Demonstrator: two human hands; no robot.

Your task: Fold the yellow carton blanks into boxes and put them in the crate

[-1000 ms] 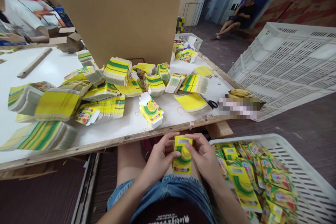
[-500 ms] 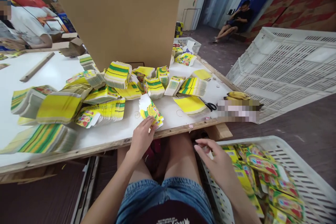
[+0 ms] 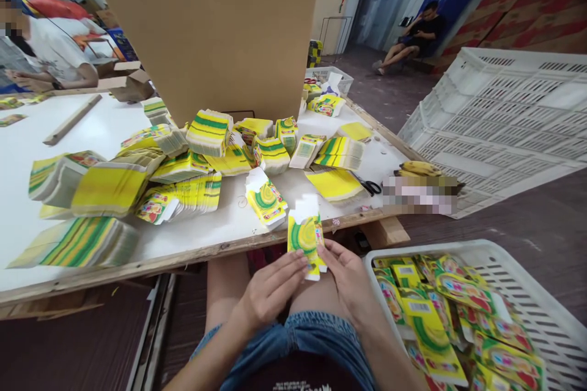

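Observation:
A flat yellow and green carton is held above my lap, just off the table's front edge. My left hand grips its lower left side, fingers lying across its face. On its right side, my right hand pinches the edge between thumb and fingers. A small pile of similar cartons lies on the white table near the edge. Behind and to the left are several bundles of yellow, green-striped cartons. At my right, a white basket contains many yellow cartons.
Black-handled scissors and bananas lie at the table's right end. A tall cardboard sheet stands behind the bundles. White crates are stacked at right. One person works at far left; another sits at the back.
My left hand has moved right and down from the small pile, and a carton is now held over my lap. My right hand has come left from beside the basket to grip it.

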